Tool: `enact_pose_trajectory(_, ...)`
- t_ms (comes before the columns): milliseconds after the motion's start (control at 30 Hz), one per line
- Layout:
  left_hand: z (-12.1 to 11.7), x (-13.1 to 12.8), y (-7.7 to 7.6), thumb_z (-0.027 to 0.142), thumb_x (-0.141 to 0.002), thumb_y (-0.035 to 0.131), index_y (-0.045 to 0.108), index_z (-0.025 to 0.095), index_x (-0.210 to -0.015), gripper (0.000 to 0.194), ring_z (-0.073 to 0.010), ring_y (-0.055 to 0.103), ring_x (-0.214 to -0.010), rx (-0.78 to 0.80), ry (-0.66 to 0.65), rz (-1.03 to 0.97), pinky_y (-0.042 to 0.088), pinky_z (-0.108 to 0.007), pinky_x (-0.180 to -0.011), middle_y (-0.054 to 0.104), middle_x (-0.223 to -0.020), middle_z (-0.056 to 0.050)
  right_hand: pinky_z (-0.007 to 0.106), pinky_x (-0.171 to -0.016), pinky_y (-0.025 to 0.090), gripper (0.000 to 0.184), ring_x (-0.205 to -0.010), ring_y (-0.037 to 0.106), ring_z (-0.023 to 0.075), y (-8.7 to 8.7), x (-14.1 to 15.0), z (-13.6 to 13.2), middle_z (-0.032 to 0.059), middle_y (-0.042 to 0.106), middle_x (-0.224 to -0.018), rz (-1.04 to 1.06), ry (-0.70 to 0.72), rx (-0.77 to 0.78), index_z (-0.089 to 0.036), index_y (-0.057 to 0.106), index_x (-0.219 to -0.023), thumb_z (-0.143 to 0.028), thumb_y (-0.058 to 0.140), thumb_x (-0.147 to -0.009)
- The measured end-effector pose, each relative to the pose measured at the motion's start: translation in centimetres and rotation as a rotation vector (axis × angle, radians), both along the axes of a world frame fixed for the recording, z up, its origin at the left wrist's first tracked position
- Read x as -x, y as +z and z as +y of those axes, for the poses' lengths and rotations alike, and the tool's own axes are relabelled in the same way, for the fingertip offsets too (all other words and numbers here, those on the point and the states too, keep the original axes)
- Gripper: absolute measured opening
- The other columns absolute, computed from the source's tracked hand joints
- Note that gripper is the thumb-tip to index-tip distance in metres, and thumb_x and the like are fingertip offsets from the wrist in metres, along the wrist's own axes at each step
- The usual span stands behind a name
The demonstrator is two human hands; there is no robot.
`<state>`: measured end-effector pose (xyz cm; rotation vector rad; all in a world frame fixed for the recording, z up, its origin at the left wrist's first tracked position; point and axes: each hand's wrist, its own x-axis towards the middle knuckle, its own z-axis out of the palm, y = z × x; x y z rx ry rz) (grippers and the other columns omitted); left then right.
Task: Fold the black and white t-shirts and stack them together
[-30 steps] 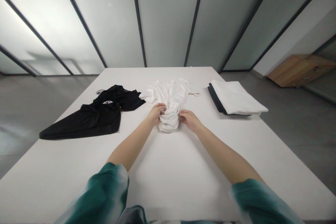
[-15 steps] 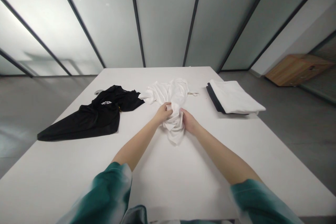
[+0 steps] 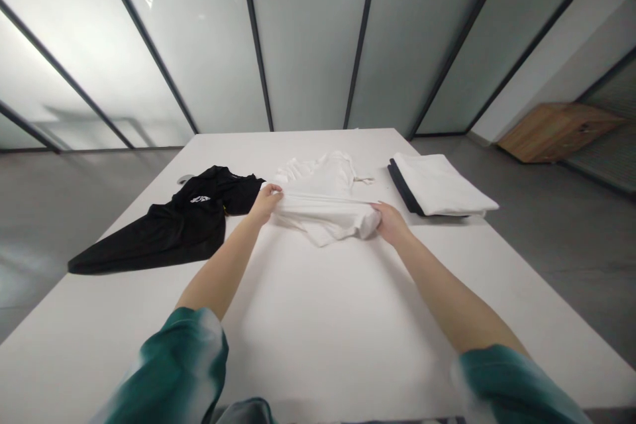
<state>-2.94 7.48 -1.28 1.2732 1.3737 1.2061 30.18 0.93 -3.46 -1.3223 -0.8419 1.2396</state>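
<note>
A white shirt (image 3: 322, 179), rumpled at its far end, lies across the middle of the table. Its near edge is pulled taut sideways between my two hands. On the left side, my left hand (image 3: 267, 202) pinches the cloth, close to the sleeve of a black T-shirt (image 3: 189, 218). My right hand (image 3: 391, 222) grips the opposite side, where a bunched fold hangs by the fingers. Below the stretched edge, a loose flap of the white cloth droops toward me. A thin cord-like piece (image 3: 365, 179) sticks out at the shirt's right.
The black T-shirt with a white print lies half folded on the left of the white table (image 3: 318, 331). A folded white cloth (image 3: 447, 185) rests on a folded black one (image 3: 405, 189) at the right. Behind stands a frosted glass wall (image 3: 308, 40); a wooden cabinet (image 3: 556, 132) is farther right.
My hands, close together on the bunched shirt before, have moved apart to left and right. The near part of the white shirt has gone from a gathered bundle to a wide, stretched edge.
</note>
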Motion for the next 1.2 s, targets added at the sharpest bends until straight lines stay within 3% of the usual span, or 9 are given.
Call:
enact_pose_trajectory(133,0.3,2.1,0.3,0.021,-0.068,0.062,0.065,0.016,-0.098,0.031,-0.0173,0.059,-0.078,-0.067,-0.08,0.164,0.046,-0.028,-0.073,0.064,-0.083,-0.003,0.034,-0.073,0.052,0.019,-0.075,0.066,0.0232,-0.3,-2.3,-1.0,0.0029,0.071,-0.075,-0.202,0.134,0.131,-0.023,0.067,-0.083,-0.031,0.07,-0.066)
enact_pose_trajectory(233,-0.3,2.3,-0.1,0.023,-0.074,0.062,0.064,0.016,-0.112,0.039,-0.0237,0.062,-0.099,-0.133,-0.002,0.356,0.047,-0.035,-0.087,0.068,-0.105,-0.011,0.035,-0.078,0.051,0.025,-0.076,0.065,0.022,-1.0,-3.2,-1.6,0.0028,0.071,-0.08,-0.511,0.083,0.035,-0.023,0.069,-0.093,-0.03,0.067,-0.069)
enact_pose_trajectory(333,-1.6,2.0,-1.0,0.027,-0.08,0.059,0.069,0.016,-0.098,0.023,-0.0317,0.06,-0.107,-0.13,0.04,0.733,0.044,-0.044,-0.094,0.069,-0.108,-0.015,0.038,-0.087,0.048,0.025,-0.087,0.064,0.0232,-1.5,-3.6,-1.5,0.005,0.072,-0.091,-0.721,-0.005,-0.131,-0.022,0.069,-0.096,-0.032,0.058,-0.076)
enact_pose_trajectory(433,-3.1,1.2,-1.8,0.032,-0.085,0.055,0.071,0.019,-0.084,0.02,-0.0358,0.057,-0.112,-0.145,-0.071,0.986,0.04,-0.049,-0.098,0.069,-0.109,-0.016,0.04,-0.096,0.045,0.022,-0.1,0.063,0.0257,-2.0,-3.3,-0.8,0.0082,0.072,-0.102,-0.911,0.113,-0.191,-0.023,0.072,-0.093,-0.029,0.056,-0.079)
enact_pose_trajectory(600,-4.3,-2.4,-2.3,0.04,-0.081,0.065,0.073,0.024,-0.094,0.023,-0.0335,0.052,-0.122,-0.247,-0.249,0.964,0.032,-0.047,-0.109,0.066,-0.117,-0.011,0.045,-0.112,0.029,0.042,-0.133,0.045,0.0343,-2.8,0.2,0.2,0.0141,0.058,-0.137,-1.164,0.307,-0.198,-0.021,0.071,-0.11,-0.026,0.072,-0.068)
enact_pose_trajectory(733,-4.2,-6.3,-1.7,0.048,-0.075,0.071,0.072,0.021,-0.103,0.038,-0.033,0.055,-0.12,-0.237,-0.392,0.57,0.037,-0.045,-0.106,0.067,-0.118,-0.012,0.046,-0.115,0.024,0.04,-0.136,0.041,0.0358,-2.5,4.3,1.0,0.0142,0.06,-0.134,-0.97,0.324,-0.234,-0.02,0.072,-0.102,-0.032,0.078,-0.064)
enact_pose_trajectory(900,-4.2,-8.4,-1.2,0.041,-0.076,0.07,0.055,0.021,-0.133,0.062,-0.0263,0.054,-0.125,-0.16,-0.534,-0.068,0.04,-0.039,-0.106,0.062,-0.133,-0.01,0.041,-0.103,0.041,0.028,-0.112,0.061,0.0252,-0.8,7.4,1.8,0.0057,0.072,-0.11,-0.3,0.284,-0.139,-0.024,0.069,-0.095,-0.044,0.065,-0.076)
enact_pose_trajectory(1067,-4.0,-6.6,-1.8,0.034,-0.072,0.071,0.043,0.021,-0.145,0.079,-0.0262,0.056,-0.123,-0.039,-0.544,-0.174,0.046,-0.039,-0.1,0.058,-0.137,-0.013,0.041,-0.087,0.052,0.061,-0.088,0.069,0.0222,0.1,7.5,0.9,-0.0002,0.074,-0.098,0.064,0.396,0.078,-0.028,0.06,-0.117,-0.021,0.074,-0.058)
enact_pose_trajectory(1200,-3.7,-2.8,-1.9,0.023,-0.067,0.071,0.041,0.022,-0.147,0.085,-0.0223,0.06,-0.115,0.036,-0.361,-0.076,0.049,-0.032,-0.093,0.057,-0.138,-0.012,0.04,-0.077,0.055,0.049,-0.078,0.069,0.0224,0.5,4.4,0.4,0.0015,0.075,-0.089,0.097,0.397,0.22,-0.026,0.064,-0.105,-0.017,0.071,-0.058)
